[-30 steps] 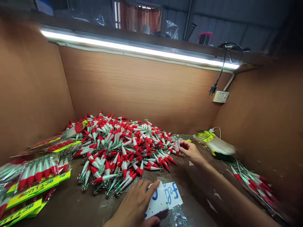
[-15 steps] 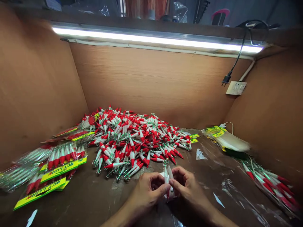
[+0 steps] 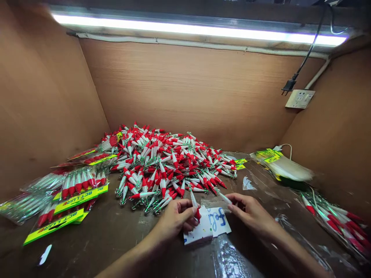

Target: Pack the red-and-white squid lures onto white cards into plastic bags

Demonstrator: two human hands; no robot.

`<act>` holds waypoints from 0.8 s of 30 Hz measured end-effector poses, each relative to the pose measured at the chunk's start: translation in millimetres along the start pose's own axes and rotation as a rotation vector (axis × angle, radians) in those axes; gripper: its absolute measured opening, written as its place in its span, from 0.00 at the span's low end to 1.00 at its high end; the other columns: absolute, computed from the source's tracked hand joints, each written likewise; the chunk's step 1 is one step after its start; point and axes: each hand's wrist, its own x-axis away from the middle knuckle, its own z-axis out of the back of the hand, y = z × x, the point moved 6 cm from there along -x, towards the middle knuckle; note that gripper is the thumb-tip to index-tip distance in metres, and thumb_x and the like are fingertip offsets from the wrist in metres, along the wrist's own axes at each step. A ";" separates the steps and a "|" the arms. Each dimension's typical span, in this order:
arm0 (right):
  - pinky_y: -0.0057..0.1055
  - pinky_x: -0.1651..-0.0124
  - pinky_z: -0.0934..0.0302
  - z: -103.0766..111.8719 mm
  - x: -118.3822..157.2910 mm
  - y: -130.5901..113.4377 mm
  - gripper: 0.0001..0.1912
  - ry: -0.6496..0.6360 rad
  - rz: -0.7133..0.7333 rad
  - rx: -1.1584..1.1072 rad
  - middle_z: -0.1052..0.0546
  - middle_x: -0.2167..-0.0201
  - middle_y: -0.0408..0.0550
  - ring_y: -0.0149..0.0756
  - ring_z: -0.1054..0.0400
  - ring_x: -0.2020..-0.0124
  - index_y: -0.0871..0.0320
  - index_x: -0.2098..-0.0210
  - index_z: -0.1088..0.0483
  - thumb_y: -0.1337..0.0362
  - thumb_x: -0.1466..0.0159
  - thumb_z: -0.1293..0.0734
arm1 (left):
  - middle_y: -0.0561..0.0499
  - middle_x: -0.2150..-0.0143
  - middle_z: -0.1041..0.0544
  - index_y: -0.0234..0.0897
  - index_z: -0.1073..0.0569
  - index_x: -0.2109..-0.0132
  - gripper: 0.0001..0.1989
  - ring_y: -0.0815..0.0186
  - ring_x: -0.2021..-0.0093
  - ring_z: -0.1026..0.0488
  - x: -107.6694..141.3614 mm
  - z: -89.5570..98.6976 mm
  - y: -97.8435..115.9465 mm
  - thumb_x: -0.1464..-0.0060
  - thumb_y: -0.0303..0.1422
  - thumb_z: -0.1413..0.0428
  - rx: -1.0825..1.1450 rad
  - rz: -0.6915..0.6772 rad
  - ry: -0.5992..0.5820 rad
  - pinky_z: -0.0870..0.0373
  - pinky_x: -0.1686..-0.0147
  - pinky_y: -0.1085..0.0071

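My left hand (image 3: pixel 180 217) pinches a fishing lure (image 3: pixel 194 201), its white body tilted upward and its red end near my fingers. A second lure (image 3: pixel 223 198) is in my right hand (image 3: pixel 246 207), between thumb and fingers; its white part points away to the left and the rest is hidden by the hand. Between and below both hands, a white card block (image 3: pixel 199 234) with blue handwriting lies on the table. Just beyond them spreads a large heap of red-and-white lures (image 3: pixel 162 170) with green-tinted hooks.
Bagged lures (image 3: pixel 78 183) with yellow header cards lie at the left. To the right are a stack of clear bags (image 3: pixel 292 170) and another group of lures (image 3: pixel 333 222). A black plug (image 3: pixel 290 84) hangs near the wall socket (image 3: pixel 300 99). Plastic film (image 3: pixel 232 255) lies in front.
My hands have moved apart, the left one slightly left and the right one to the right, each with a lure. The white card block now shows between them. The view has tilted down.
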 end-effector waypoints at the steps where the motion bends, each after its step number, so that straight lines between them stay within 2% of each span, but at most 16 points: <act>1: 0.33 0.58 0.36 5.8 1.0 2.7 0.14 -0.063 0.000 0.100 0.18 0.60 0.47 0.42 0.27 0.61 0.53 0.53 0.20 0.56 0.34 0.33 | 0.47 0.70 0.21 0.30 0.22 0.57 0.23 0.67 0.72 0.25 -1.8 3.2 -2.2 0.47 0.48 0.36 0.033 0.001 0.006 0.31 0.74 0.77; 3: 0.31 0.60 0.38 9.3 4.5 5.8 0.11 -0.163 0.008 0.244 0.18 0.62 0.45 0.40 0.27 0.63 0.51 0.57 0.19 0.60 0.36 0.31 | 0.46 0.67 0.20 0.30 0.23 0.54 0.23 0.68 0.70 0.24 -4.5 6.8 -6.7 0.45 0.47 0.37 0.073 0.000 0.007 0.30 0.74 0.78; 5: 0.30 0.61 0.40 1.0 7.9 3.4 0.09 -0.200 0.040 0.310 0.18 0.64 0.44 0.38 0.28 0.65 0.51 0.59 0.18 0.62 0.37 0.30 | 0.46 0.67 0.20 0.31 0.23 0.54 0.22 0.68 0.70 0.23 -6.0 7.4 -9.2 0.44 0.47 0.37 0.072 -0.011 0.007 0.30 0.74 0.78; 11: 0.29 0.60 0.44 -54.3 12.7 -22.9 0.06 -0.114 0.217 0.400 0.22 0.66 0.43 0.36 0.30 0.62 0.52 0.63 0.21 0.62 0.33 0.31 | 0.47 0.70 0.21 0.30 0.23 0.56 0.22 0.69 0.74 0.25 -6.9 5.1 -9.4 0.43 0.48 0.38 0.017 -0.017 0.023 0.31 0.75 0.78; 14: 0.28 0.60 0.44 -67.6 14.8 -28.1 0.10 -0.157 0.286 0.385 0.23 0.65 0.43 0.34 0.32 0.61 0.53 0.65 0.22 0.64 0.29 0.35 | 0.47 0.70 0.20 0.31 0.24 0.55 0.21 0.69 0.73 0.25 -7.0 5.9 -8.6 0.42 0.47 0.38 0.037 -0.029 0.022 0.33 0.76 0.79; 16: 0.28 0.59 0.44 -68.5 15.6 -26.0 0.11 -0.207 0.314 0.344 0.24 0.64 0.43 0.34 0.32 0.59 0.53 0.66 0.22 0.63 0.29 0.35 | 0.47 0.70 0.20 0.32 0.24 0.55 0.21 0.70 0.74 0.26 -7.0 6.8 -8.5 0.41 0.47 0.39 0.053 -0.019 0.028 0.34 0.76 0.80; 21: 0.31 0.58 0.45 -58.2 13.4 -16.6 0.06 -0.254 0.316 0.316 0.24 0.67 0.43 0.37 0.33 0.59 0.48 0.62 0.19 0.55 0.34 0.28 | 0.46 0.68 0.20 0.31 0.24 0.55 0.21 0.69 0.72 0.24 -6.6 7.8 -6.2 0.43 0.47 0.37 0.031 -0.001 0.050 0.34 0.76 0.80; 24: 0.33 0.55 0.43 -48.3 13.1 -21.5 0.08 -0.278 0.326 0.310 0.23 0.63 0.45 0.39 0.33 0.57 0.47 0.57 0.19 0.55 0.35 0.28 | 0.46 0.68 0.20 0.32 0.24 0.54 0.21 0.67 0.71 0.24 -5.2 8.2 -3.5 0.43 0.48 0.38 0.014 -0.016 0.060 0.33 0.75 0.78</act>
